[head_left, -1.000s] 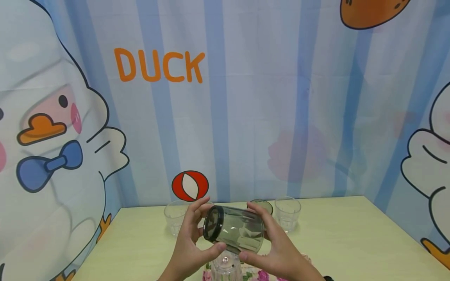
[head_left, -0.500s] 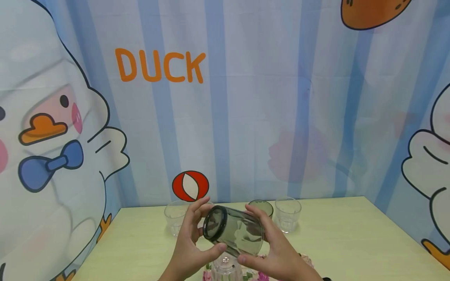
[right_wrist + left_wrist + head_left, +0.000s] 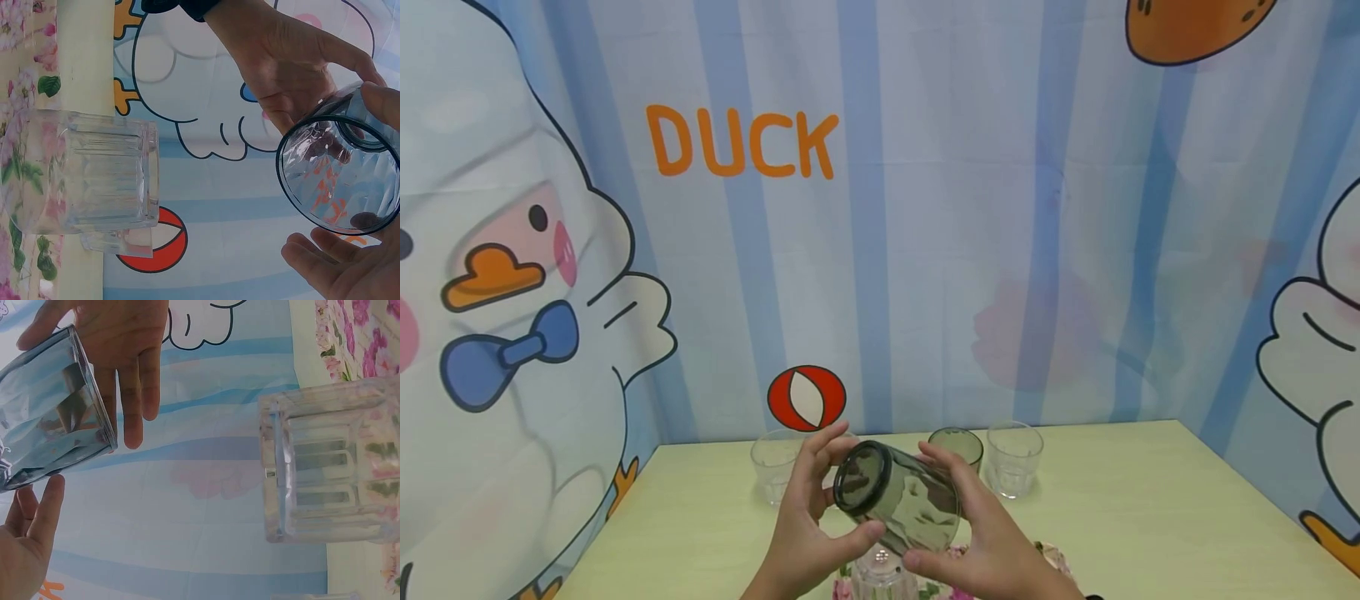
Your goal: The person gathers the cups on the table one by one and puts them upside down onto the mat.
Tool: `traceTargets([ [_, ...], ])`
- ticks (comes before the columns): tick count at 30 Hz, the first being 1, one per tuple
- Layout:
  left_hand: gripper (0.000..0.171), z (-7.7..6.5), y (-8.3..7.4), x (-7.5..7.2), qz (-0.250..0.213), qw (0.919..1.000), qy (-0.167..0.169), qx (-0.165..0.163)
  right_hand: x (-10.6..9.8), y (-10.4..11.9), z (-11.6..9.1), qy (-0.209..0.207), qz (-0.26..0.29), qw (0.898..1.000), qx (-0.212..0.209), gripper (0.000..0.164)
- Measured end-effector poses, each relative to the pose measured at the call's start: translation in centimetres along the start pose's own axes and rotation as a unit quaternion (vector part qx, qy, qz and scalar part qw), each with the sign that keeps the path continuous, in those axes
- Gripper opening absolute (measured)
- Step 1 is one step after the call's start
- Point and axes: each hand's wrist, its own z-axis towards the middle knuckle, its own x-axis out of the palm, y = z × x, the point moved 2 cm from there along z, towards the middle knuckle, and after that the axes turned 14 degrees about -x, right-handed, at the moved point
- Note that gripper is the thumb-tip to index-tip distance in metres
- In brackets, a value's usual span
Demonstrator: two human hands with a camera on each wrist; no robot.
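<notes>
A dark greenish-grey drinking glass (image 3: 917, 504) is held tilted on its side above the table, between both hands in the head view. Its thick base faces my left hand (image 3: 812, 517), whose thumb and fingers grip that end. My right hand (image 3: 988, 533) holds the rim end, thumb below and fingers above. In the right wrist view the open mouth of the tinted glass (image 3: 340, 178) faces the camera, with the far hand showing through it. Below the hands stands a clear ribbed glass (image 3: 883, 575), also large in the left wrist view, where the clear glass (image 3: 337, 462) appears sideways.
A floral mat (image 3: 1054, 557) lies at the table's front. Along the back of the pale yellow table (image 3: 1150, 500) stand a clear glass (image 3: 771, 471) at left, another tinted glass (image 3: 958, 446) and a clear glass (image 3: 1015, 462) at right. A printed curtain (image 3: 947, 250) hangs behind.
The held glass has turned slightly, its base facing the head camera more and its rim end swinging down and away. My right hand has shifted a little left with it; my left hand is nearly still.
</notes>
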Motion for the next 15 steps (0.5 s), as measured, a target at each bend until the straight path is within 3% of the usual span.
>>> traceTargets([
  [15, 0.085, -0.02, 0.07, 0.10, 0.008, 1.0000, 0.001, 0.001, 0.21, -0.01, -0.13, 0.008, -0.052, 0.999, 0.014, 0.087],
])
